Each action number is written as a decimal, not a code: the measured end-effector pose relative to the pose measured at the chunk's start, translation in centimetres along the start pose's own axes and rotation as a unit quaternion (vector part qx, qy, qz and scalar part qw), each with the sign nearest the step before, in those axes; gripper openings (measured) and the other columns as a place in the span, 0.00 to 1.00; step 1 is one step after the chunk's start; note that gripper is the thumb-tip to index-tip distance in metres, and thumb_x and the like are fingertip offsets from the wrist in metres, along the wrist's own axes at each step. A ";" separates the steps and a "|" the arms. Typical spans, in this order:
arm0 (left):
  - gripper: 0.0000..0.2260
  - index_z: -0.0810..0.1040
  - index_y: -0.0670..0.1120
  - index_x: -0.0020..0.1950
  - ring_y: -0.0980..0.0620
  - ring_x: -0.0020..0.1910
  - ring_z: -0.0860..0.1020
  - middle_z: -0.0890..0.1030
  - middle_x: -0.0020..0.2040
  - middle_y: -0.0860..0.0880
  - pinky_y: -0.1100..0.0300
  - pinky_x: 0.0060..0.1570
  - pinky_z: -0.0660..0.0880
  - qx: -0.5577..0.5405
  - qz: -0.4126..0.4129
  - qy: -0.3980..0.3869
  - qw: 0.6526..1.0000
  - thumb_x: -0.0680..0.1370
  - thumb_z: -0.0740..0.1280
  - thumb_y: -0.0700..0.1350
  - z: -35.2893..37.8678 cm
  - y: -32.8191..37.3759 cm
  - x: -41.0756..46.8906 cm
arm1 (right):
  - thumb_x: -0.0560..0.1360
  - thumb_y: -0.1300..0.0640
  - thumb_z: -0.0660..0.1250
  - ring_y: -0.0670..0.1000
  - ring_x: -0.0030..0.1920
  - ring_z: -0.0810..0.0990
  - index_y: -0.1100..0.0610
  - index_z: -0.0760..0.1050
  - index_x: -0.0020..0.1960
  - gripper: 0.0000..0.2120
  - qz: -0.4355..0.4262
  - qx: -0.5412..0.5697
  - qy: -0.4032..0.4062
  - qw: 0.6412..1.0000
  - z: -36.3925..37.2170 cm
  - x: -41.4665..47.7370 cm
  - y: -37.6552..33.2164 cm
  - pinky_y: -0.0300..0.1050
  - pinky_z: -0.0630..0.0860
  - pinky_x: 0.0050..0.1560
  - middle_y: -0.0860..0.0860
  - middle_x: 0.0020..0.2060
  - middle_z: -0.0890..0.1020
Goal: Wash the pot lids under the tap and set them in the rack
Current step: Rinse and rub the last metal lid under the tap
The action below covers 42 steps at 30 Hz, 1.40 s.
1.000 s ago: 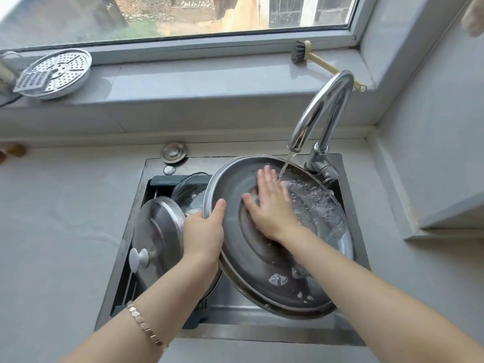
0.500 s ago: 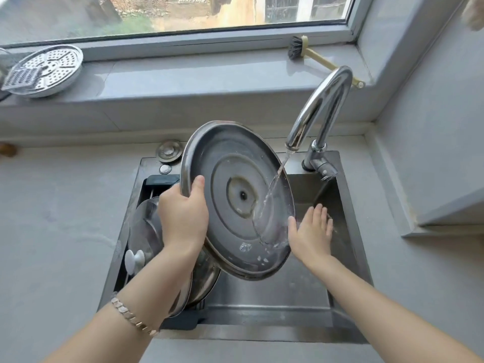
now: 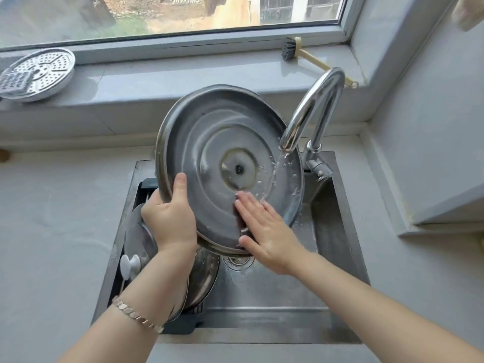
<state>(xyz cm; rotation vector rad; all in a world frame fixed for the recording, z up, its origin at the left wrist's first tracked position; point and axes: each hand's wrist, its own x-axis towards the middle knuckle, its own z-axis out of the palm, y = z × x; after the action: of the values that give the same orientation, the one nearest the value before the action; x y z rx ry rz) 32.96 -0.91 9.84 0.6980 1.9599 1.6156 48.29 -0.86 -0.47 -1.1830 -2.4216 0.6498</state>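
Note:
A large steel pot lid [image 3: 209,142] is held tilted over the sink, its inner side facing me. My left hand [image 3: 170,216] grips its lower left rim. My right hand [image 3: 264,231] lies flat with spread fingers against the lid's lower right inside. Water runs from the chrome tap [image 3: 311,111] onto the lid just above those fingers. Below my left arm, two more lids stand on edge in a dark rack [image 3: 180,327] at the sink's left side: one with a white knob [image 3: 131,263] and another steel lid [image 3: 204,273] behind it.
The steel sink [image 3: 337,224] is sunk into a grey counter, with its drain [image 3: 238,260] under the held lid. On the windowsill sit a perforated steamer plate [image 3: 39,72] at far left and a dish brush [image 3: 301,52] behind the tap. A wall corner rises at right.
The lid has been lifted higher and turned further toward me. My right hand moved from beside the lid's edge back onto its inner surface under the running water.

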 end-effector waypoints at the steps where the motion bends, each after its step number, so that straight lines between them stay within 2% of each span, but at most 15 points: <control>1: 0.14 0.73 0.51 0.30 0.64 0.27 0.72 0.75 0.29 0.56 0.71 0.33 0.71 -0.002 0.002 0.004 1.000 0.76 0.67 0.46 -0.2 -0.1 -0.2 | 0.74 0.35 0.41 0.41 0.74 0.37 0.57 0.43 0.75 0.37 0.073 -0.009 -0.001 0.997 -0.4 0.0 1.4 0.48 0.40 0.75 0.48 0.74 0.42; 3: 0.14 0.73 0.51 0.30 0.64 0.28 0.73 0.76 0.28 0.57 0.73 0.32 0.71 -0.007 -0.001 0.007 1.000 0.77 0.67 0.46 -0.2 -0.2 -0.8 | 0.70 0.34 0.37 0.46 0.74 0.34 0.59 0.40 0.75 0.42 0.227 -0.027 -0.004 0.974 -1.3 0.7 2.9 0.46 0.34 0.74 0.53 0.75 0.38; 4: 0.14 0.74 0.51 0.31 0.62 0.29 0.73 0.76 0.29 0.57 0.72 0.34 0.71 -0.007 -0.003 0.007 1.000 0.77 0.67 0.46 0.0 -0.3 -1.0 | 0.70 0.34 0.37 0.46 0.73 0.32 0.60 0.38 0.75 0.43 0.259 -0.032 -0.010 0.965 -1.5 1.1 2.5 0.44 0.32 0.73 0.54 0.75 0.36; 5: 0.14 0.73 0.50 0.31 0.60 0.30 0.72 0.75 0.30 0.55 0.69 0.35 0.71 -0.006 -0.004 0.006 1.000 0.77 0.67 0.46 0.2 -0.2 -1.2 | 0.71 0.34 0.38 0.46 0.72 0.30 0.60 0.36 0.75 0.42 0.251 -0.024 -0.015 0.968 -1.5 1.4 1.4 0.42 0.30 0.72 0.54 0.74 0.34; 7: 0.15 0.72 0.48 0.30 0.57 0.31 0.70 0.73 0.29 0.53 0.64 0.35 0.70 -0.005 0.003 0.000 1.000 0.77 0.67 0.45 0.7 0.0 -1.3 | 0.73 0.37 0.39 0.43 0.71 0.28 0.59 0.34 0.74 0.38 0.149 0.030 -0.019 0.988 -0.7 1.1 -1.9 0.40 0.30 0.71 0.50 0.72 0.32; 10: 0.16 0.69 0.46 0.29 0.56 0.30 0.67 0.70 0.29 0.51 0.60 0.35 0.68 -0.006 0.006 0.002 1.000 0.77 0.67 0.45 0.9 0.1 -1.0 | 0.74 0.37 0.40 0.38 0.71 0.30 0.57 0.36 0.73 0.35 0.036 0.046 -0.029 0.998 -0.2 -0.3 -3.0 0.39 0.34 0.73 0.46 0.71 0.36; 14: 0.16 0.69 0.47 0.29 0.54 0.32 0.67 0.70 0.30 0.50 0.62 0.34 0.68 -0.008 0.009 0.014 1.000 0.76 0.67 0.46 0.4 0.0 -0.9 | 0.68 0.34 0.36 0.46 0.74 0.32 0.59 0.36 0.75 0.43 0.236 -0.014 -0.029 0.971 -1.6 -0.2 1.1 0.42 0.32 0.73 0.48 0.71 0.32; 19: 0.16 0.71 0.43 0.31 0.53 0.33 0.68 0.72 0.31 0.48 0.60 0.35 0.69 -0.002 -0.001 0.004 1.000 0.77 0.67 0.46 0.8 -0.2 -1.6 | 0.70 0.36 0.37 0.44 0.73 0.33 0.58 0.37 0.75 0.40 0.121 0.033 -0.060 0.990 -0.9 -1.8 -2.3 0.40 0.34 0.73 0.47 0.71 0.34; 21: 0.16 0.71 0.40 0.32 0.51 0.34 0.68 0.71 0.32 0.46 0.57 0.36 0.68 0.004 -0.009 -0.016 1.000 0.76 0.67 0.47 0.7 -0.5 -1.6 | 0.73 0.35 0.40 0.46 0.74 0.34 0.58 0.37 0.75 0.40 0.206 0.005 -0.025 0.978 -1.1 -1.5 -0.5 0.43 0.34 0.73 0.49 0.72 0.34; 23: 0.14 0.74 0.39 0.36 0.49 0.34 0.67 0.70 0.33 0.45 0.56 0.37 0.67 0.018 -0.023 -0.045 0.999 0.76 0.67 0.48 0.6 -1.0 -1.7 | 0.78 0.38 0.44 0.50 0.75 0.35 0.60 0.37 0.75 0.37 0.332 -0.025 -0.005 0.943 -1.7 -0.6 2.0 0.46 0.34 0.74 0.55 0.75 0.36; 25: 0.12 0.74 0.42 0.38 0.50 0.35 0.68 0.71 0.34 0.45 0.56 0.39 0.68 0.028 -0.044 -0.060 0.997 0.76 0.67 0.48 0.5 -1.5 -2.0 | 0.79 0.41 0.44 0.52 0.75 0.36 0.62 0.38 0.75 0.35 0.368 -0.057 0.001 0.928 -2.1 0.3 3.6 0.47 0.35 0.74 0.57 0.75 0.38; 30: 0.13 0.72 0.46 0.32 0.49 0.39 0.73 0.75 0.35 0.47 0.53 0.46 0.74 0.001 -0.127 -0.044 0.991 0.76 0.68 0.45 -0.4 -2.8 -1.8 | 0.79 0.40 0.45 0.51 0.76 0.38 0.60 0.41 0.76 0.35 0.307 -0.131 0.008 0.943 -4.0 2.8 4.8 0.47 0.36 0.74 0.56 0.76 0.41; 35: 0.10 0.75 0.44 0.34 0.45 0.43 0.78 0.80 0.41 0.43 0.42 0.53 0.75 0.004 -0.203 -0.107 0.973 0.75 0.69 0.43 -0.7 -3.7 -3.6 | 0.79 0.42 0.48 0.54 0.76 0.40 0.62 0.42 0.76 0.34 0.280 -0.108 -0.009 0.954 -4.6 6.9 2.8 0.48 0.38 0.74 0.58 0.76 0.43; 38: 0.08 0.80 0.44 0.37 0.41 0.48 0.81 0.83 0.43 0.40 0.42 0.55 0.76 -0.003 -0.220 -0.136 0.966 0.75 0.68 0.44 0.0 -4.2 -4.7 | 0.80 0.45 0.50 0.52 0.76 0.39 0.60 0.41 0.76 0.33 0.154 -0.057 -0.056 0.985 -3.4 7.7 -0.5 0.47 0.39 0.75 0.56 0.76 0.41; 42: 0.11 0.79 0.44 0.37 0.43 0.46 0.80 0.82 0.40 0.42 0.45 0.55 0.76 -0.022 -0.232 -0.106 0.967 0.76 0.67 0.49 0.2 -4.7 -4.1 | 0.80 0.49 0.46 0.46 0.75 0.40 0.56 0.42 0.76 0.28 0.003 -0.022 -0.138 0.990 -2.1 5.2 -3.7 0.43 0.37 0.74 0.51 0.76 0.43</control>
<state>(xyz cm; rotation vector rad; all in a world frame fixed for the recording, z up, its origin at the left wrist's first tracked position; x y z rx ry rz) 35.78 -4.26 5.40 0.3396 1.7606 1.2414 44.05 1.82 3.91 -1.1851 -2.6726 0.8153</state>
